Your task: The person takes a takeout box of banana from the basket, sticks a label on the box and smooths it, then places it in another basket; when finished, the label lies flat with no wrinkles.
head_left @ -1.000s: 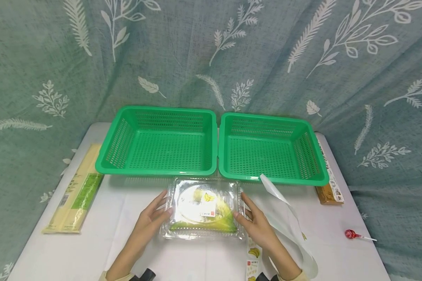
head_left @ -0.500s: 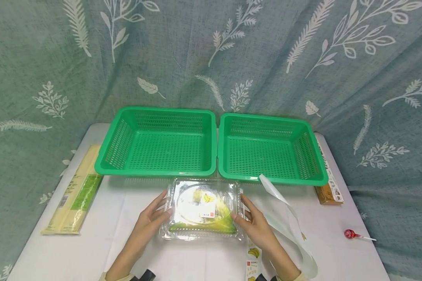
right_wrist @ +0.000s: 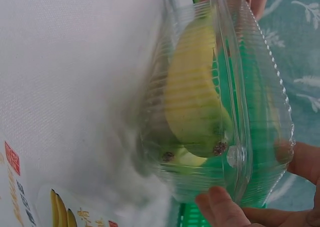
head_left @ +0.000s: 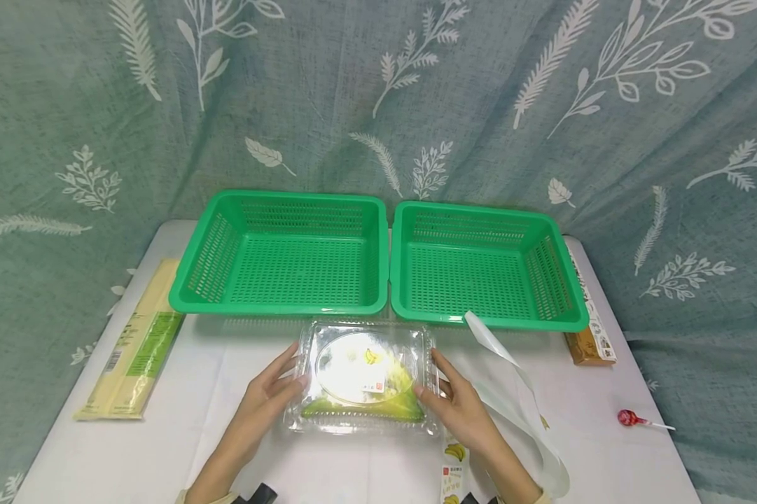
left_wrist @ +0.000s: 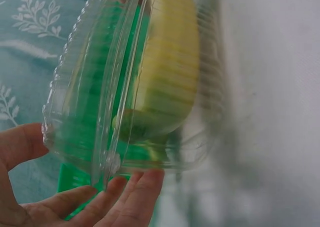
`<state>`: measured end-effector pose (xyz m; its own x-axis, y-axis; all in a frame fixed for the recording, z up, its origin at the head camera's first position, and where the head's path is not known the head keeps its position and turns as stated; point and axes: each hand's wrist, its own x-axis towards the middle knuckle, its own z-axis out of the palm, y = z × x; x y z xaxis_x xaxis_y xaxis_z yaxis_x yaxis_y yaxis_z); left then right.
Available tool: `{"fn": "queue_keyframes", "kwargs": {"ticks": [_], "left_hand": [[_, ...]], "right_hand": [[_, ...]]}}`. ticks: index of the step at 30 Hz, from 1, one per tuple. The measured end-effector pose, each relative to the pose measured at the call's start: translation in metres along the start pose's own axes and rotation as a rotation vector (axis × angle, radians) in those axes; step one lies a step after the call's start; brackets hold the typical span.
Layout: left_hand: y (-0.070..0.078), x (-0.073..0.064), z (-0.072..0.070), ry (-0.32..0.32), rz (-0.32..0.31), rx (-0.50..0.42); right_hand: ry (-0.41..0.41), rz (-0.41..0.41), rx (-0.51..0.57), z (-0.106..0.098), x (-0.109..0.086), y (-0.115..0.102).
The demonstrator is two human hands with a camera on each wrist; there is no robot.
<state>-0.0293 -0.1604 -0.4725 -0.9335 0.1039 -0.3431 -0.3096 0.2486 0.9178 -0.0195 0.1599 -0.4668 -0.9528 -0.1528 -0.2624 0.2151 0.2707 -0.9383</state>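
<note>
A clear plastic clamshell box is held level between both hands in front of the baskets. Through its ribbed side show greenish-yellow bananas. A sticker with a banana picture sits on the lid, partly washed out by glare. My left hand grips the left end, thumb on the lid and fingers along the side and underneath. The opposite end is gripped by my right hand in the same way. In the right wrist view the box looks shut along its rim.
Two green baskets stand side by side behind the box. A long yellow-green packet lies left; a brown box and red lollipop lie right. A banana sticker strip and curled white strip lie near the right arm.
The box has tilted slightly and shifted a little toward the person, so the glare on the lid has grown over the sticker. Both hands keep their grip.
</note>
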Motion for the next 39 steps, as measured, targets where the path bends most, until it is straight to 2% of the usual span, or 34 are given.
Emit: {"fn": "queue_keyframes", "kwargs": {"ticks": [10,17,23,28,34,39], "left_hand": [[0.014,-0.01,-0.005,-0.033,0.04,0.016],[0.023,-0.019,-0.013,-0.118,0.063,0.087],[0.032,-0.024,-0.016,-0.151,0.103,0.118],[0.036,-0.026,-0.018,-0.179,0.116,0.098],[0.038,-0.029,-0.018,-0.239,0.134,0.051],[0.045,-0.029,-0.017,-0.25,0.18,0.05]], "right_hand": [[0.019,0.029,-0.12,-0.005,-0.013,-0.012],[0.006,0.037,-0.121,-0.011,-0.023,-0.022],[-0.01,0.024,-0.115,-0.017,-0.03,-0.032],[-0.032,-0.02,-0.093,-0.023,-0.034,-0.037],[-0.065,-0.034,-0.11,-0.033,-0.036,-0.04],[-0.072,-0.051,-0.125,-0.04,-0.038,-0.048]]}}
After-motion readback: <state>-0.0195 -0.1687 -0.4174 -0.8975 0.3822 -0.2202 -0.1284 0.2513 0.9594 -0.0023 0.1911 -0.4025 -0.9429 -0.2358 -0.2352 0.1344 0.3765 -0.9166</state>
